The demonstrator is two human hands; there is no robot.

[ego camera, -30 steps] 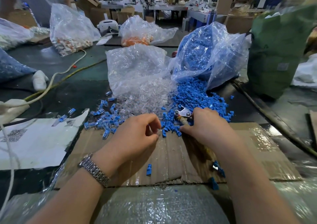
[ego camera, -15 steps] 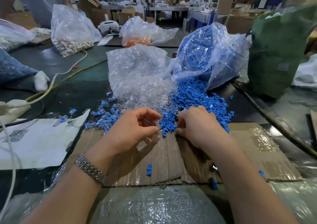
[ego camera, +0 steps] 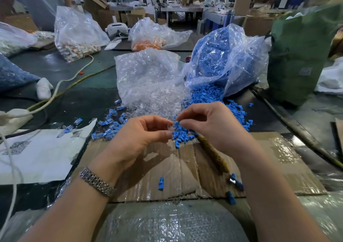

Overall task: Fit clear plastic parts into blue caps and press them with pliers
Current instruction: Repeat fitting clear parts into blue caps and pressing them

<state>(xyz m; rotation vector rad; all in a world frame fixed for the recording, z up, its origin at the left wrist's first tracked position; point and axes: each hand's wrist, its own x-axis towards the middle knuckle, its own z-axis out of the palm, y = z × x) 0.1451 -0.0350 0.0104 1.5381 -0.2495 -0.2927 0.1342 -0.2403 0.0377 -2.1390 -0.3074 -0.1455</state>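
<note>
Both hands have lifted off the blue pile since half a second ago and now meet just above it; the pliers head that showed at the right fingers a second ago is no longer visible there.

Far left of the grip: white paper sheet on the table, with a few assembled pieces lying at its upper edge.

Left hand: fingers curled, thumb and forefinger pinching a clear plastic part, narrow grip. A metal watch band sits on that wrist.

Right hand: fingers curled, fingertips pinching a blue cap directly against the clear part. The two pieces touch; cannot tell whether one is seated in the other.

Just below the grip: loose blue caps on the cardboard sheet. Behind the grip: clear-parts bag with its spill of clear pieces. Behind and right: blue-caps bag, spilling toward the right hand.

Below the right hand: pliers handle runs diagonally under the palm and forearm; whether the palm holds it, cannot tell. A single cap lies below the grip, nearer the body.
</note>
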